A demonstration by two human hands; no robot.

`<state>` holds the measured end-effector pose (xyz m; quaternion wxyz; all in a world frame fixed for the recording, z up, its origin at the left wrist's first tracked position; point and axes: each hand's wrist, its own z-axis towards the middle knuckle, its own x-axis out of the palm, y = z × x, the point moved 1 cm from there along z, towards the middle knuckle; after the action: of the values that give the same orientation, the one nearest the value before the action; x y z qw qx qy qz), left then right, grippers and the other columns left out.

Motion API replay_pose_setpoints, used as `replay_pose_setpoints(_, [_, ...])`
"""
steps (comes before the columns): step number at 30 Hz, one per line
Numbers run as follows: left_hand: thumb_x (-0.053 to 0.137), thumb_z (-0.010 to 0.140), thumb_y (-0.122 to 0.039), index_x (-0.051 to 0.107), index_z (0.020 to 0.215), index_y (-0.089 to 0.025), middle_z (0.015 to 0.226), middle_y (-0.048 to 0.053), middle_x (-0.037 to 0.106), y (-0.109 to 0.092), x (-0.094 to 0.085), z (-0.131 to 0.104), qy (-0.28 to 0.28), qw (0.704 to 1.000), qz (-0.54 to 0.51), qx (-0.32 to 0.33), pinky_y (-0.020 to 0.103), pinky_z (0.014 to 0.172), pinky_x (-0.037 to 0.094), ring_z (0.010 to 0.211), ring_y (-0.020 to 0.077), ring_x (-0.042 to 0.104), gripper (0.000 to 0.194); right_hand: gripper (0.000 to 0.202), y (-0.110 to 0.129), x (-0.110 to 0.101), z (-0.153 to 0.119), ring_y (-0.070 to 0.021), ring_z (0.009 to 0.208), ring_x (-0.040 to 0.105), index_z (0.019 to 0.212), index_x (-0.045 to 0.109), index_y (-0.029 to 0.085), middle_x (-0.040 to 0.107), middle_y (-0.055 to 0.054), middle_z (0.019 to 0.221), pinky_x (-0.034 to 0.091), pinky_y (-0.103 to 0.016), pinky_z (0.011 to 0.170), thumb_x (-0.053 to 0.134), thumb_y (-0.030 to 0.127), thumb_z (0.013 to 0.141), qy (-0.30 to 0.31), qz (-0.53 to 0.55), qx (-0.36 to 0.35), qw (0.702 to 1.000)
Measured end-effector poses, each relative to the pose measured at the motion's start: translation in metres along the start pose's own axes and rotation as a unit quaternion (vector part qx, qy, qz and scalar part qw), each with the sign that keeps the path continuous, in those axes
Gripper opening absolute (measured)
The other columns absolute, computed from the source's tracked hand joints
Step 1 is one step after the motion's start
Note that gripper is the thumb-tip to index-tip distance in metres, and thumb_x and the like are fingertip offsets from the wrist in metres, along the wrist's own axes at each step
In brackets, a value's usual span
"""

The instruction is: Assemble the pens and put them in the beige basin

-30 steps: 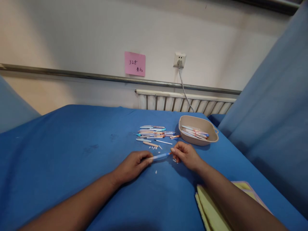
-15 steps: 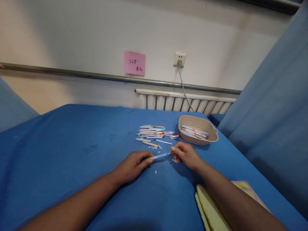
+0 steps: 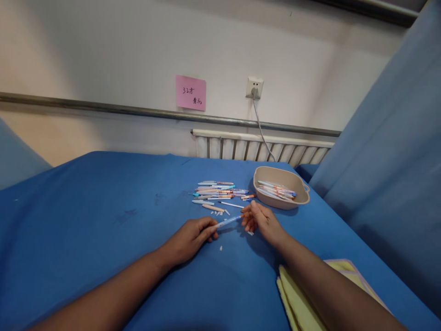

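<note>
My left hand [image 3: 197, 236] pinches one end of a pale blue pen [image 3: 228, 221], which tilts up toward the right above the blue cloth. At the pen's orange-tipped far end, my right hand [image 3: 263, 221] has its thumb lifted and its fingers apart; whether a fingertip still touches the pen is hard to see. Beyond both hands lies a pile of pen parts [image 3: 215, 191] in blue, peach and white. A white refill [image 3: 231, 204] and a peach pen barrel [image 3: 212, 208] lie nearer to me. Small white bits [image 3: 221, 248] are scattered around the hands.
A beige basin [image 3: 275, 202] holding several pens stands at the back right. Under my right forearm is a folded yellow cloth [image 3: 292, 294]. Blue sheeting [image 3: 86, 220] covers the table. Behind it are a radiator [image 3: 237, 146], a wall rail and a plugged-in socket [image 3: 254, 88].
My right thumb has lifted off the pen's orange end and the fingers have spread. My left hand keeps its hold on the pen. The view has shifted slightly.
</note>
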<state>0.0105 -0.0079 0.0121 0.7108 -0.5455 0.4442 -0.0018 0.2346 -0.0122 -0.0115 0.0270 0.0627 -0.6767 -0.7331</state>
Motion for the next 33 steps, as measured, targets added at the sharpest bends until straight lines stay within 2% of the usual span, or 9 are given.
replay_pose_setpoints(3, [0.035, 0.092, -0.040, 0.058, 0.088, -0.018, 0.082, 0.001, 0.064, -0.003, -0.001, 0.001, -0.003, 1.000, 0.010, -0.009, 0.024, 0.071, 0.043, 0.075, 0.0147, 0.058, 0.031, 0.057, 0.001, 0.001, 0.002, -0.0105, 0.046, 0.055, 0.085, 0.056, 0.014, 0.059, -0.001, 0.061, 0.040, -0.021, 0.044, 0.033, 0.066, 0.082, -0.009, 0.011, 0.001, 1.000])
replay_pose_setpoints(9, [0.035, 0.091, -0.043, 0.059, 0.088, -0.019, 0.082, 0.001, 0.064, -0.009, -0.003, 0.003, -0.008, 0.999, 0.051, -0.009, 0.024, 0.069, 0.042, 0.074, 0.0160, 0.057, 0.034, 0.039, 0.007, 0.004, 0.004, -0.0090, 0.048, 0.054, 0.079, 0.057, 0.016, 0.058, 0.001, 0.063, 0.042, -0.021, 0.049, 0.048, 0.054, 0.081, -0.026, -0.016, -0.053, 0.998])
replay_pose_setpoints(15, [0.038, 0.090, -0.042, 0.058, 0.094, -0.020, 0.081, 0.000, 0.064, -0.014, 0.002, 0.004, -0.002, 0.999, 0.034, -0.005, 0.022, 0.067, 0.042, 0.074, 0.0157, 0.057, 0.030, 0.035, 0.005, 0.009, 0.003, -0.0093, 0.048, 0.055, 0.076, 0.056, 0.017, 0.058, 0.002, 0.061, 0.042, -0.021, 0.050, 0.047, 0.050, 0.083, -0.011, -0.051, -0.055, 0.997])
replay_pose_setpoints(19, [0.041, 0.088, -0.042, 0.059, 0.091, -0.020, 0.077, -0.001, 0.063, -0.017, 0.005, 0.006, -0.017, 0.999, 0.038, -0.010, 0.022, 0.065, 0.043, 0.070, 0.0156, 0.057, 0.029, 0.040, 0.009, 0.011, -0.001, -0.0097, 0.051, 0.056, 0.080, 0.058, 0.018, 0.060, 0.001, 0.064, 0.043, -0.022, 0.053, 0.040, 0.052, 0.087, 0.004, -0.089, -0.067, 0.994])
replay_pose_setpoints(23, [0.044, 0.086, -0.042, 0.061, 0.089, -0.019, 0.080, 0.000, 0.065, -0.016, 0.005, 0.011, -0.058, 0.998, 0.025, -0.010, 0.024, 0.069, 0.045, 0.075, 0.0169, 0.058, 0.029, 0.054, 0.013, 0.010, -0.001, -0.0102, 0.050, 0.057, 0.086, 0.057, 0.016, 0.059, -0.001, 0.065, 0.043, -0.022, 0.051, 0.027, 0.061, 0.087, -0.004, -0.044, -0.065, 0.997])
replay_pose_setpoints(27, [0.049, 0.083, -0.041, 0.063, 0.092, -0.020, 0.091, 0.003, 0.065, -0.023, 0.001, 0.026, -0.134, 0.990, 0.011, 0.032, 0.028, 0.078, 0.046, 0.087, 0.0195, 0.058, 0.027, 0.066, 0.005, 0.011, 0.006, -0.0101, 0.044, 0.055, 0.084, 0.054, 0.014, 0.057, -0.001, 0.059, 0.040, -0.021, 0.044, 0.016, 0.068, 0.084, -0.026, -0.004, -0.022, 0.999])
replay_pose_setpoints(30, [0.054, 0.079, -0.040, 0.065, 0.086, -0.019, 0.091, 0.004, 0.064, -0.043, -0.006, 0.049, -0.175, 0.980, 0.040, 0.084, 0.029, 0.079, 0.045, 0.087, 0.0197, 0.058, 0.024, 0.061, 0.003, 0.011, 0.009, -0.0100, 0.044, 0.055, 0.083, 0.054, 0.015, 0.058, 0.000, 0.058, 0.040, -0.021, 0.047, 0.015, 0.062, 0.088, -0.014, -0.080, -0.021, 0.996])
replay_pose_setpoints(33, [0.054, 0.078, -0.039, 0.066, 0.085, -0.018, 0.088, 0.004, 0.064, -0.072, -0.009, 0.080, -0.138, 0.981, 0.055, 0.126, 0.028, 0.075, 0.046, 0.081, 0.0172, 0.057, 0.024, 0.050, 0.012, 0.007, 0.005, -0.0112, 0.052, 0.058, 0.084, 0.056, 0.016, 0.061, 0.000, 0.060, 0.041, -0.022, 0.055, 0.020, 0.050, 0.093, 0.011, -0.207, -0.060, 0.977])
